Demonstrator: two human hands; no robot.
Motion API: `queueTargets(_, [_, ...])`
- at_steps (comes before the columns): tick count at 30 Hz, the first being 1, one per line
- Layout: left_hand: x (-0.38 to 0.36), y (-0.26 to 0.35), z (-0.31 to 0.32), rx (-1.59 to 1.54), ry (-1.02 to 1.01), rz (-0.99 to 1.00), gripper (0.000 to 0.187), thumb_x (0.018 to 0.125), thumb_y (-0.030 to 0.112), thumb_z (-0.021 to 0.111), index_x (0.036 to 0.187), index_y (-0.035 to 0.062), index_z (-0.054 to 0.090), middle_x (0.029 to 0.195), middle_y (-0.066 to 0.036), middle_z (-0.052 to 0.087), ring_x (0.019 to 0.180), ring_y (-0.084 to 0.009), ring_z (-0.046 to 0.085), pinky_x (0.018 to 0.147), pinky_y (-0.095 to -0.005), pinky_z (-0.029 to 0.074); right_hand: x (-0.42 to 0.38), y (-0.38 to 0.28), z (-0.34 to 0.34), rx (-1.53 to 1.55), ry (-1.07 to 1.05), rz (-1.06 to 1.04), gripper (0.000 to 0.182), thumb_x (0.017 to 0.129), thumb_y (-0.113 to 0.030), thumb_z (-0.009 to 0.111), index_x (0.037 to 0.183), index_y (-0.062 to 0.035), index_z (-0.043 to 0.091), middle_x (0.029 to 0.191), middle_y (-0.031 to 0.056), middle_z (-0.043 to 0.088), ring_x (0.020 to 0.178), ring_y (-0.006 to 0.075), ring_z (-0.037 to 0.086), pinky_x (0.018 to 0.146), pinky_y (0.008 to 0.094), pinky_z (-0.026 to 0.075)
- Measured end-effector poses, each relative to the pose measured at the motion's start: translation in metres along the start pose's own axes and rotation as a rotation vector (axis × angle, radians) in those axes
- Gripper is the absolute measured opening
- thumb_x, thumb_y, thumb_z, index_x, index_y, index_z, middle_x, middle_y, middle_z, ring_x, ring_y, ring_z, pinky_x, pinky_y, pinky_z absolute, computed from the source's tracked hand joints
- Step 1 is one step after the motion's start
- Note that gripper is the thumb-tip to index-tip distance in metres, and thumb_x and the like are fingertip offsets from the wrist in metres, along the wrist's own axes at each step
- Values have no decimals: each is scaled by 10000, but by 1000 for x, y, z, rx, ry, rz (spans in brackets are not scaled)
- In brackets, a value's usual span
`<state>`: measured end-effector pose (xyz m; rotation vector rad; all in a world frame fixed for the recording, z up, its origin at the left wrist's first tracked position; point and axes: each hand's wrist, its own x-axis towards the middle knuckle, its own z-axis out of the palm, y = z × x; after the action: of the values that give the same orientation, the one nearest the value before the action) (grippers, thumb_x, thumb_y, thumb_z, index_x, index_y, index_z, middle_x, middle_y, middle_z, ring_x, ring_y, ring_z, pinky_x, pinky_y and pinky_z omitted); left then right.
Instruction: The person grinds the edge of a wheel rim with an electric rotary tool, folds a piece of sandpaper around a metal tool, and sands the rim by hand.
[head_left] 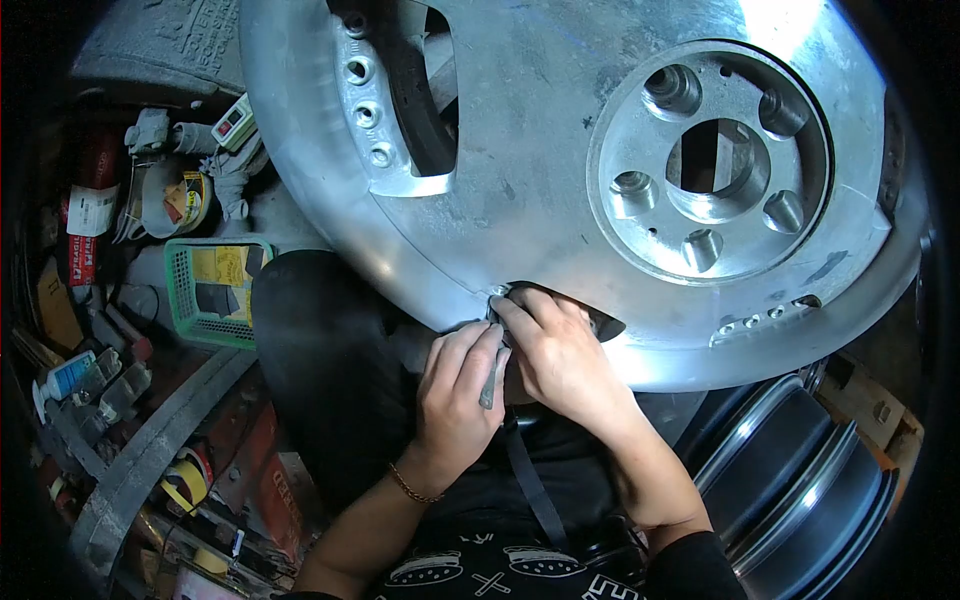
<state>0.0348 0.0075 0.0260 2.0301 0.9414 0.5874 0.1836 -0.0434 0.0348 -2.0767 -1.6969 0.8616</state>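
Observation:
A large bare-metal wheel disc [520, 150] with a round bolt hub and cut-out windows fills the upper view, tilted in front of my knees. My left hand [458, 385] is closed around a slim grey tool [490, 388] that looks like a small file; its lower end sticks out below the fingers. Against the lower window of the wheel, my right hand [560, 345] is closed, with its index fingertip pressed at the tool's upper end by the window's corner. The other right fingers curl over the window's edge, and their tips are hidden.
At the left stand a green basket [205, 333] with sandpaper-like sheets, a white-and-blue bottle [68, 375], a yellow tape roll [186, 486] and cluttered tools. Dark wheel rims [770, 450] lie at lower right beside a cardboard box [868, 405]. A switch box [235, 123] sits at upper left.

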Motion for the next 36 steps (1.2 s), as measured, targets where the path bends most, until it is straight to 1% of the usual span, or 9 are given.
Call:
queueTargets(2, [1,0,0,10,15,5,258,833,-31,669,1089,-40,644,1075,-189,639,962,-349,622,855,-410,511,6,-5,-1,17,-16,-24,451,798,-62,623,1237,38,591,1186,209,575,1091,386,559,946,460,440])
queueTargets(8, [0,0,1,47,16,8,260,832,-33,670,1091,-38,647,1082,-189,637,967,-349,623,859,-408,511,0,-4,-4,13,-60,18,453,789,-52,608,1230,51,588,1181,204,569,1090,378,548,946,454,428])
queueTargets(11, [1,0,-1,40,10,10,272,828,-41,670,1099,-39,645,1086,-188,637,976,-346,623,862,-408,510,8,-7,-1,8,2,-45,508,753,-16,611,1259,15,585,1177,182,571,1058,387,540,910,454,433])
queueTargets(18, [0,0,-1,24,6,2,260,826,-40,676,1085,-38,646,1074,-169,642,960,-335,622,853,-409,511,4,-6,-1,-8,-6,-12,507,749,-50,628,1249,17,586,1172,180,565,1076,378,527,913,451,424])
queueTargets(20, [3,1,-2,46,23,-4,254,826,-41,676,1078,-38,647,1069,-170,642,956,-336,622,851,-407,511,11,-12,-5,44,-24,-10,461,766,-89,616,1202,61,597,1156,194,574,1096,365,532,941,469,415])
queueTargets(26, [-3,5,5,-16,-27,-5,232,832,-27,674,1062,-39,647,1066,-187,639,984,-351,618,872,-409,504,-5,-4,-4,-7,20,-7,449,742,-99,635,1163,58,612,1139,195,572,1093,367,529,928,468,412])
queueTargets(30, [1,3,0,92,21,15,252,834,-16,684,1080,-26,636,1075,-172,628,974,-349,613,861,-415,513,5,-11,2,7,39,-18,449,737,-115,641,1148,63,614,1100,191,576,1083,368,532,919,469,412])
queueTargets(35, [-2,5,5,45,27,2,265,824,-27,660,1088,-29,643,1087,-187,638,981,-358,615,870,-418,504,-4,-8,-4,-45,27,-1,429,744,-137,624,1124,63,618,1065,183,580,1076,362,537,890,462,418])
queueTargets(36, [-6,6,9,4,-10,11,268,814,-29,664,1082,-29,645,1080,-184,639,980,-359,618,870,-416,505,-10,-5,-5,-86,52,-4,396,751,-138,615,1090,65,629,1020,174,583,1025,347,538,867,444,414])
